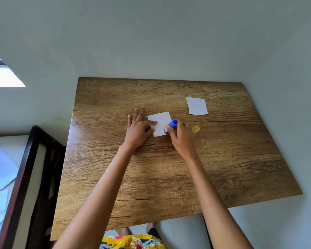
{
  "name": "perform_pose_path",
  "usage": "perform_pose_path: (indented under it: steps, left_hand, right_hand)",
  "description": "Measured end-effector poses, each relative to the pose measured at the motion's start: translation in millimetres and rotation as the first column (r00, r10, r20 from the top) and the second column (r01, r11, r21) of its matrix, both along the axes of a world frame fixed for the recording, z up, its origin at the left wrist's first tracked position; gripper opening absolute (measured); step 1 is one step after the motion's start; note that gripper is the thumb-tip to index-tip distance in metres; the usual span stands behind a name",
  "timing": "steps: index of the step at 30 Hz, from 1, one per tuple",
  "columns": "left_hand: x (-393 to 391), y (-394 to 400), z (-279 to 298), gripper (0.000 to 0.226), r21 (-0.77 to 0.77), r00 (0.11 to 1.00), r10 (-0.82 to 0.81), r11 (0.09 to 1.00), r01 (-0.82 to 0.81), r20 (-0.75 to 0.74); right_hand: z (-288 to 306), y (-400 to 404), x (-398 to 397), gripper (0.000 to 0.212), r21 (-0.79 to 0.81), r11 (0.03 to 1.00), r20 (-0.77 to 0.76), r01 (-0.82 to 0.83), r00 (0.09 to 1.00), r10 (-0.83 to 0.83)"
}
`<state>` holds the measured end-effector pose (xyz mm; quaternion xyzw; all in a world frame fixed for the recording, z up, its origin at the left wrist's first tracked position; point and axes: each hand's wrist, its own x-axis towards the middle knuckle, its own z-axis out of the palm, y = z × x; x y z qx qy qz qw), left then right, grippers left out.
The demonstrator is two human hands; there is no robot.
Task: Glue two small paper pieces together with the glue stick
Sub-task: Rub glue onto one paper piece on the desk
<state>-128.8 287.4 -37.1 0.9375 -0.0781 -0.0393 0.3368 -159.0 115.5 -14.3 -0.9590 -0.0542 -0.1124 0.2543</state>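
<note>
A small white paper piece [161, 123] lies at the middle of the wooden table [169, 168]. My left hand [138, 129] lies flat, its thumb and fingers pressing the paper's left edge. My right hand [182, 136] grips the blue glue stick [171, 125], tilted with its lower end on the paper's right edge. A second white paper piece [197, 106] lies apart, further back to the right. The yellow cap [197, 129] lies on the table just right of my right hand.
The table stands against a pale wall [151, 42]. To the left stands a dark wooden frame [25, 177], with loose papers [0, 173] beyond it. A patterned yellow garment [133, 242] shows below the table's near edge.
</note>
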Motion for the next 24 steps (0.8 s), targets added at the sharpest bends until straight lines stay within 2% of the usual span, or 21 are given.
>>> perform_pose_path:
  steps: [7,13,15,17,19,22,24]
  left_hand:
    - [0.7,-0.2,-1.4,0.033,0.009,1.000,-0.001,1.000,0.001,0.003]
    - [0.5,0.2,-0.2,0.032,0.006,1.000,-0.002,1.000,0.002,0.005]
    - [0.4,0.1,-0.5,0.032,0.003,1.000,-0.003,1.000,0.003,0.004]
    - [0.3,-0.1,-1.3,0.033,-0.012,1.000,0.004,1.000,-0.004,0.007]
    - [0.8,-0.3,-1.5,0.035,-0.049,1.000,0.025,0.998,-0.025,0.008]
    - [1.7,1.4,0.2,0.041,-0.153,0.997,0.072,0.986,-0.071,0.000]
    - [2.7,5.1,0.5,0.042,-0.202,0.993,0.116,0.973,-0.112,0.008]
  right_hand:
    - [-2.4,-20.4,10.9,0.037,-0.055,0.995,-0.004,0.082,0.997,-0.082]
    - [-0.7,-29.5,17.4,0.032,-0.020,0.985,0.032,0.169,0.985,-0.168]
    - [3.6,-27.0,16.2,0.031,0.154,0.969,0.027,0.196,0.979,-0.202]
    - [7.8,-16.5,14.3,0.026,0.405,0.896,-0.004,0.181,0.981,-0.196]
    - [9.8,1.9,14.0,0.017,0.560,0.813,-0.053,0.156,0.987,-0.153]
    - [6.5,29.5,20.5,0.015,0.666,0.732,-0.108,0.144,0.989,-0.096]
    - [3.5,41.2,26.5,0.018,0.654,0.747,-0.122,0.119,0.991,-0.051]
